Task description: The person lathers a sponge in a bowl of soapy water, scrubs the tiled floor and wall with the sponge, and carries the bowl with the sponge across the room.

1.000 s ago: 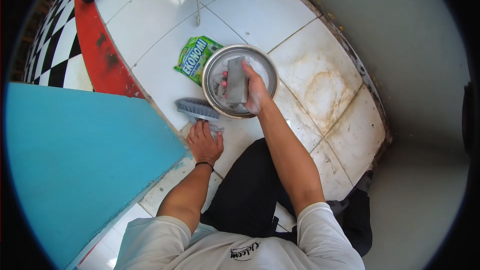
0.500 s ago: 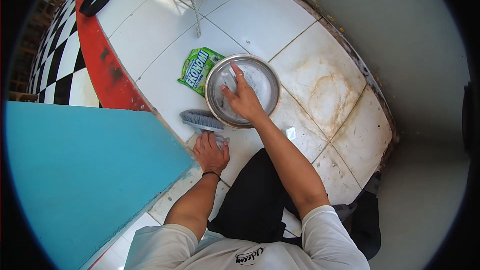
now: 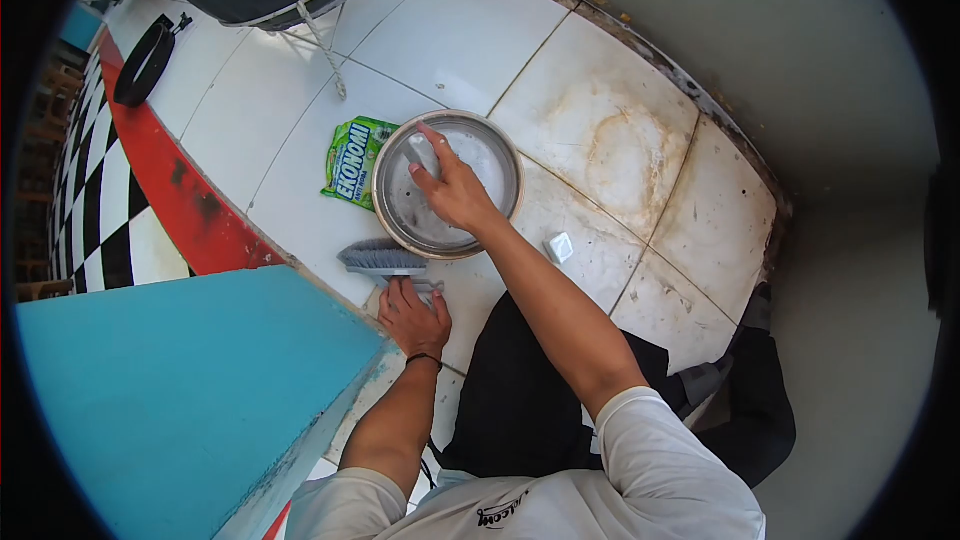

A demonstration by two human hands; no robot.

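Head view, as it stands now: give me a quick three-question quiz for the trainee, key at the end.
1. Multiple choice. The left hand is nearest to which thing? A: the brush. B: the red floor strip. C: the small white object.
2. True or false? The green packet lies beside the metal basin.
3. Fill in: the large word printed on the green packet is ____.

Key: 1. A. 2. True. 3. EKONOMI.

I see white tiles (image 3: 425, 20), 1 with a brown ring (image 3: 622, 155), meeting a grey wall (image 3: 850, 140) along a grimy edge (image 3: 700, 100) at right. At left there's a blue block (image 3: 180, 380), then a red strip (image 3: 160, 155) and checkered floor (image 3: 112, 175) beyond.
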